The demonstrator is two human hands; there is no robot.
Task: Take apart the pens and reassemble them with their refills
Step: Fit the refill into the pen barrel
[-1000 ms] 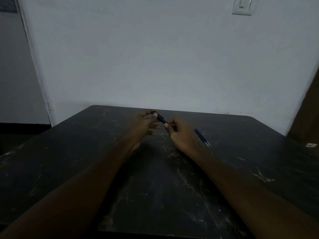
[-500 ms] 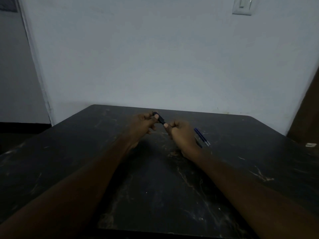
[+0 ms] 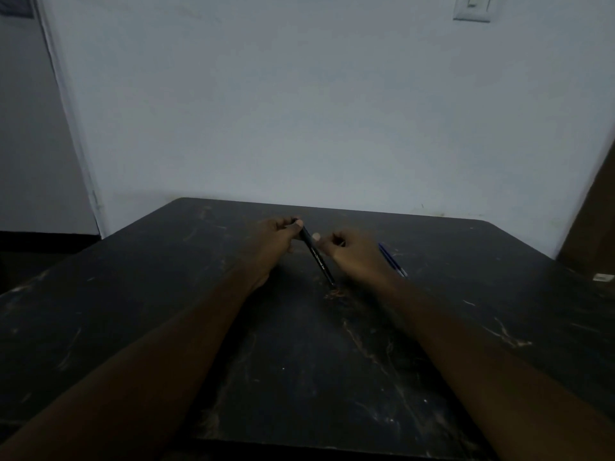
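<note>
A black pen [image 3: 318, 259] with white lettering slants from upper left to lower right over the dark table [image 3: 299, 361]. Its lower tip is close to the tabletop. My left hand [image 3: 278, 239] pinches the pen's top end between thumb and fingers. My right hand [image 3: 354, 256] is curled just right of the barrel, with its thumb tip against the pen's upper part. Something small and pale shows between its fingers; I cannot tell what it is. A blue pen [image 3: 392, 260] lies on the table just beyond my right wrist.
The table reaches back to a pale wall, and its right edge runs beside a brown surface [image 3: 592, 227]. A small white object [image 3: 603, 277] lies at the far right. A light switch [image 3: 472, 7] is high on the wall.
My right hand has shifted right and turned, uncovering the lower barrel of the black pen. My left hand still holds the top end. The blue pen has not moved.
</note>
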